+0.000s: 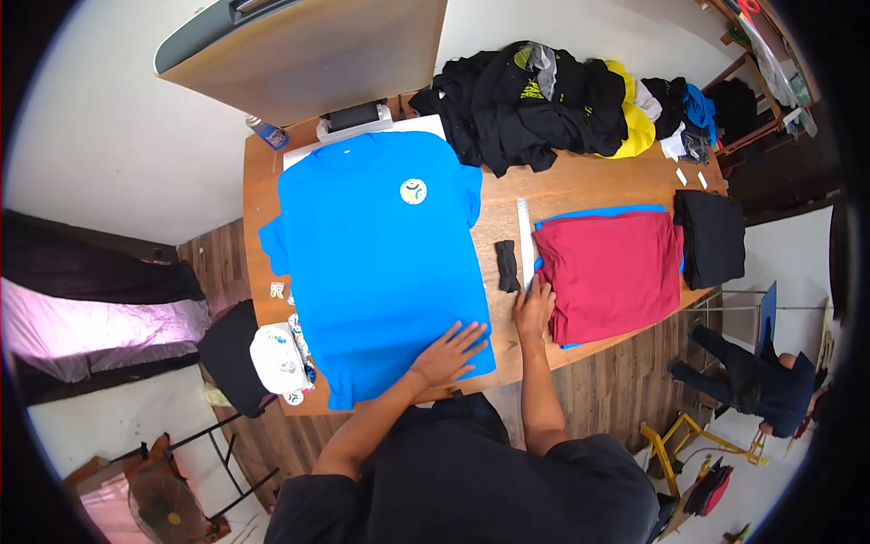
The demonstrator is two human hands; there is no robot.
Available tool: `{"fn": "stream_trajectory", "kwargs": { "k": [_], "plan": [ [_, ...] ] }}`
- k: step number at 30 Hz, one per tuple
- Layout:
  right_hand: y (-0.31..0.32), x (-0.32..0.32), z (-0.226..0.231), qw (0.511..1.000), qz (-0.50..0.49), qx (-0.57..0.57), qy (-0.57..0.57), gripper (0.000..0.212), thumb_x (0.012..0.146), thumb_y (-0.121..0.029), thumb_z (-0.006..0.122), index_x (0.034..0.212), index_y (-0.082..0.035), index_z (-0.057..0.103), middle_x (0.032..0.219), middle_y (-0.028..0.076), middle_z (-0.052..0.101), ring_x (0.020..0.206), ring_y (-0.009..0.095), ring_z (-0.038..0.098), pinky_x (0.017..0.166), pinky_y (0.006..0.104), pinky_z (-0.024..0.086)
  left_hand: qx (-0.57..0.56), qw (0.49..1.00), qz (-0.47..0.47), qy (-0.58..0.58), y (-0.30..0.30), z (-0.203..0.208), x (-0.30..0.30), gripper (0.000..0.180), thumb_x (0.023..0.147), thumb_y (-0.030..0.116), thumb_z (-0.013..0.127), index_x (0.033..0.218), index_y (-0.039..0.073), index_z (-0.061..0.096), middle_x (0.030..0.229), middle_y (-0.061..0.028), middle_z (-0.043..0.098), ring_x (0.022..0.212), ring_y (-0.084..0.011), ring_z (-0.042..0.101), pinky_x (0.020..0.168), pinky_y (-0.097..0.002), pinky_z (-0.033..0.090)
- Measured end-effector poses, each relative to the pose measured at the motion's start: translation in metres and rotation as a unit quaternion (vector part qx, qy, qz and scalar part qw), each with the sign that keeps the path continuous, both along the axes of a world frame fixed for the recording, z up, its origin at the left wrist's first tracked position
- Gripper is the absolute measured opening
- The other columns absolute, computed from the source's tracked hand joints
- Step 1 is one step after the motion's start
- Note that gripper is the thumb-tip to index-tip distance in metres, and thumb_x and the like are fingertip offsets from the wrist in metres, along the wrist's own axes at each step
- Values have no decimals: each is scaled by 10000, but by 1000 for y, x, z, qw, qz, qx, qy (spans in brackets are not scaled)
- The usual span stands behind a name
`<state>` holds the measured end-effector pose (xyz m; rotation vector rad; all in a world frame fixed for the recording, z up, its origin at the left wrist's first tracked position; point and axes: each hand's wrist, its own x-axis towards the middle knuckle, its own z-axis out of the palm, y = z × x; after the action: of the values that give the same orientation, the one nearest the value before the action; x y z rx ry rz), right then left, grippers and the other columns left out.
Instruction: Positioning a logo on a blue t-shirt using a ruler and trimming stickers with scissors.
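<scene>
A bright blue t-shirt [376, 263] lies flat on the wooden table [507, 195], with a small round white emblem [413, 190] on its chest. My left hand [449, 354] rests flat, fingers spread, on the shirt's lower right hem. My right hand [535, 308] lies on the bare wood just right of the shirt, fingertips near the lower end of a clear ruler [525, 240]. A small black folded cloth [507, 265] lies between the shirt and the ruler. Neither hand holds anything.
A folded maroon shirt [612, 267] lies on a blue one to the right, beside a folded black garment [713, 238]. A heap of black, yellow and blue clothes [544, 104] fills the far edge. A raised heat-press plate [308, 50] hangs at the back; printed sheets [279, 358] lie at left.
</scene>
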<state>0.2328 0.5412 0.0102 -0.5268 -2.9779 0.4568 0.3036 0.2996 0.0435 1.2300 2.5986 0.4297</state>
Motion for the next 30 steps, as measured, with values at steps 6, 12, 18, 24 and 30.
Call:
{"fn": "stream_trajectory", "kwargs": {
  "k": [6, 12, 18, 24, 30],
  "plan": [
    [4, -4, -7, 1000, 18, -9, 23, 388, 914, -159, 664, 1275, -20, 628, 1166, 184, 556, 1041, 392, 530, 868, 506, 450, 126, 987, 53, -90, -37, 5, 43, 448, 1013, 353, 571, 1421, 169, 558, 1532, -136, 443, 1445, -294, 385, 1202, -461, 286],
    [7, -6, -10, 998, -20, -37, 44, 417, 893, -112, 686, 1291, -5, 618, 1164, 205, 577, 1054, 418, 536, 900, 508, 445, 192, 948, 244, -75, -77, 20, 62, 274, 951, 228, 683, 1208, 135, 691, 1269, -102, 614, 1185, -291, 574, 1045, -452, 393],
    [12, 15, -18, 994, 76, -3, 78, 410, 925, -131, 629, 1303, 27, 599, 1260, 213, 576, 1166, 416, 520, 1004, 503, 414, 210, 928, 305, -35, -103, 12, 81, 239, 940, 237, 689, 1153, 129, 699, 1199, -78, 634, 1108, -274, 600, 973, -430, 416],
    [6, 84, -21, 988, 120, 99, 10, 486, 1004, -222, 470, 1423, 24, 500, 1520, 203, 439, 1424, 408, 359, 1198, 554, 225, 196, 925, 321, -58, -121, 20, 96, 208, 913, 205, 713, 1100, 116, 704, 1138, -72, 648, 1071, -275, 608, 945, -420, 429],
    [6, 126, -17, 996, 67, 57, -27, 510, 994, -258, 512, 1438, -9, 491, 1482, 149, 471, 1394, 390, 383, 1174, 519, 259, 224, 924, 309, -23, -132, 1, 116, 190, 890, 171, 730, 1069, 110, 711, 1089, -67, 662, 1047, -280, 611, 926, -412, 433]
  ]
}}
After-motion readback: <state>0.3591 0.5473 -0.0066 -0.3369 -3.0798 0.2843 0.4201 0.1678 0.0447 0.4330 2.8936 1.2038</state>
